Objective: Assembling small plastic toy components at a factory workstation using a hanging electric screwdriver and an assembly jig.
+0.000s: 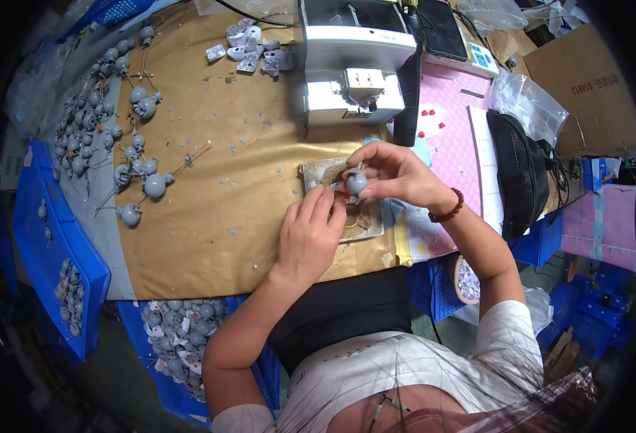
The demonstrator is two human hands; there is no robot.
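A grey ball-shaped part [356, 183] is held between the thumb and fingers of my right hand [390, 172], above a worn square plate [365, 225] on the table. My left hand [312, 229] is close beside it, its fingertips pinched together near the ball's left side. A small white piece shows between the hands, but what the left fingertips grip is mostly hidden. From under the left hand a thin wire [266, 257] runs out over the brown table cover [210, 238].
Many grey balls with wires [83, 123] lie at the left. White plastic pieces [249, 47] sit at the back, beside a metal machine [361, 94]. Blue bins [94, 278] stand along the left and front edges. A black pouch [516, 173] and a phone [441, 29] are right.
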